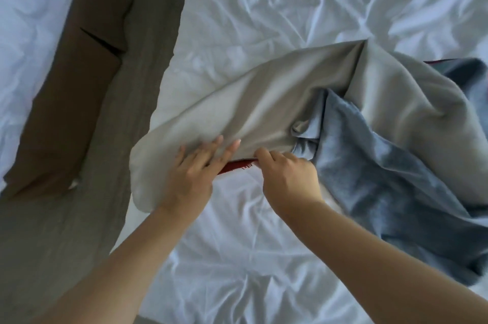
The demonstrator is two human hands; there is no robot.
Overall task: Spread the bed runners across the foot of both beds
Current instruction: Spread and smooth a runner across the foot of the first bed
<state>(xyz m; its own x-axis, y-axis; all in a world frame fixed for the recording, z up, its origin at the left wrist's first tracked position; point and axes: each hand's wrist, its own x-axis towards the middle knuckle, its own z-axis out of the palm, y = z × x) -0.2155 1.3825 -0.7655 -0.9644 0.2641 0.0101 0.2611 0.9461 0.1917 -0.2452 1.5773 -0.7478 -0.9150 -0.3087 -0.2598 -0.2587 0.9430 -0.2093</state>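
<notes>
A bed runner (277, 101) lies bunched on the white bed (290, 6), its beige lining turned up and its blue face (383, 178) showing at the right. A red edge (237, 166) peeks out between my hands. My left hand (192, 173) holds the runner's near left edge, fingers straight on top of the beige cloth, thumb hidden beneath. My right hand (287, 173) pinches the same edge just to the right, fingers curled over the fold. The runner's far right part runs out of the frame.
A second white bed (23, 33) lies at the left. Between the beds runs a strip of grey-brown floor (148, 59) with a darker brown panel (66, 112) along the left bed's side. Wrinkled white sheet spreads before and behind the runner.
</notes>
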